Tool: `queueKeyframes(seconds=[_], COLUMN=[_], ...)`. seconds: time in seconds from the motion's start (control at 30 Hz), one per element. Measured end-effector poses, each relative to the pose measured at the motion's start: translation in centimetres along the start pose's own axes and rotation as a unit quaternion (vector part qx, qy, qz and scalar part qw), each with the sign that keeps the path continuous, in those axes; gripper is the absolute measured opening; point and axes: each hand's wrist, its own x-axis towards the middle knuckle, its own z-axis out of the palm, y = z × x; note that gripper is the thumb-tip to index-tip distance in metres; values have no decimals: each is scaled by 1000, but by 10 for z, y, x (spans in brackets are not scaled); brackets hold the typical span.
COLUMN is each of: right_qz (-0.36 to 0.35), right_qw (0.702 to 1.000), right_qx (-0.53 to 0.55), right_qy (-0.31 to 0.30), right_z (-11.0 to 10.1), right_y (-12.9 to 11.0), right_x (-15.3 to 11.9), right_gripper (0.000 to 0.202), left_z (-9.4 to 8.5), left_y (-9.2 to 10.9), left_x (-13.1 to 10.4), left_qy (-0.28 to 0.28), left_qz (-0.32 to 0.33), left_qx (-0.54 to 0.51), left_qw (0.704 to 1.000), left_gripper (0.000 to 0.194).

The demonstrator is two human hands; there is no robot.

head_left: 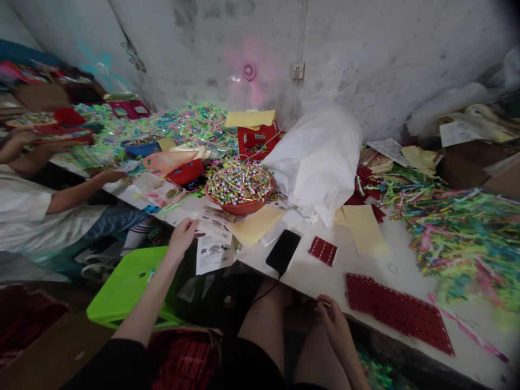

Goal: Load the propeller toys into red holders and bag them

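My left hand (183, 236) reaches to the table's front edge, its fingers pinched on a white printed paper sheet (214, 255) that overhangs the edge. Another printed sheet (215, 223) lies just beyond it. My right hand (333, 319) rests by the table edge above my lap, fingers loosely bent and apart, with nothing seen in it. Between the hands lies a black phone (283, 250) with a cable plugged in. Dark red perforated strips (398, 311) lie to the right of my right hand, and a smaller red piece (323, 251) lies beyond it.
An orange bowl (239, 207) heaped with small colourful pieces stands behind yellow paper (258, 225). A large white sack (320, 157) leans behind. Colourful strips (467, 238) pile at right. A green stool (122, 287) stands at left, near a seated co-worker (60, 211).
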Motion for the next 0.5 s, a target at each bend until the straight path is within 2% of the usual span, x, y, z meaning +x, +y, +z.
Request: queueKeyframes(seconds=[0.3,0.43,0.5], right_qz=[1,2,-7], right_qw=[1000,1000,1000], right_qx=[-3,-9,-7], right_qy=[6,13,-23], right_z=[7,16,33], right_y=[-2,-13,-29], right_x=[-5,-3,2], right_gripper=[43,48,47], left_z=[-3,-14,-22], left_y=[-8,-25,-38], left_x=[6,6,3], left_qy=[-3,-14,-31], left_qz=[-13,-55,-86], left_qx=[6,16,27], left_qw=[1000,998,995], left_gripper=[22,15,13])
